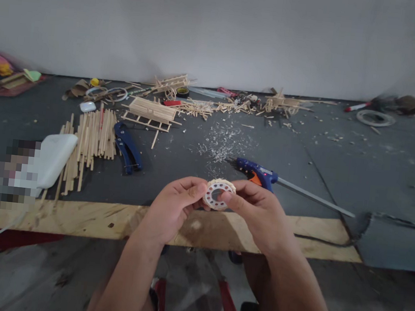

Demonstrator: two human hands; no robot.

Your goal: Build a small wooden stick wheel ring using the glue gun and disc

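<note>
Between both hands, above the table's front edge, is a small white ring (220, 186) with a row of holes and a pale, wood-coloured outer rim. My left hand (178, 199) pinches its left side between thumb and fingers. My right hand (257, 210) grips the right side, thumb lying across the ring's face. Some fingertips behind the ring are hidden. Just beyond my right hand lies a blue glue gun (256, 170) with an orange trigger and a long glue stick (314, 196) in its back. White shreds (223, 145) are scattered ahead of the ring.
Left of centre lie a bundle of wooden sticks (96, 136), a blue hand cutter (127, 147) and a white power bank (57, 157). Farther back are a slatted stick model (151, 112), a small wooden cart (281, 103) and cut stick pieces (197, 107). A wooden plank (111, 222) edges the table.
</note>
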